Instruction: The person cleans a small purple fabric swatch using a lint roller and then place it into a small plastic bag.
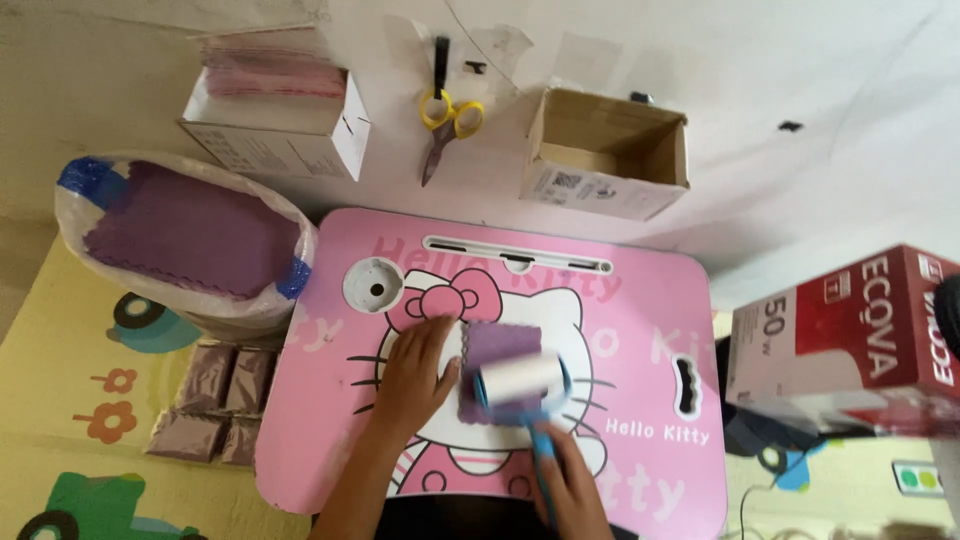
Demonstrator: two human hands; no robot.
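A pink lap table [640,300] with a cartoon cat print fills the lower middle of the frame. It stands on a yellow play mat [60,360] with coloured pictures. At the upper left of the frame a big white sack [85,200] stands open, and it is full of purple cloth pieces. At the right edge of the frame there is a red and white box [850,330], a little blurred. Above the table, near the top middle of the frame, an open brown carton [605,160] stands. At the upper left, a white box [280,110] holds a stack of pink sheets. Left of the table, low in the frame, several packets of purple cloth [215,400] lie together on the mat. Yellow-handled scissors [448,125] lie between the two boxes at the top.

On the middle of the table lies one small purple cloth square [500,350] with a zigzag edge. The left hand [415,375] lies flat with fingers spread, and it presses on the left edge of this square. The right hand [570,480], at the bottom middle of the frame, is closed around the blue handle of a lint roller [520,378]. The white roll of it rests on the lower right part of the cloth.
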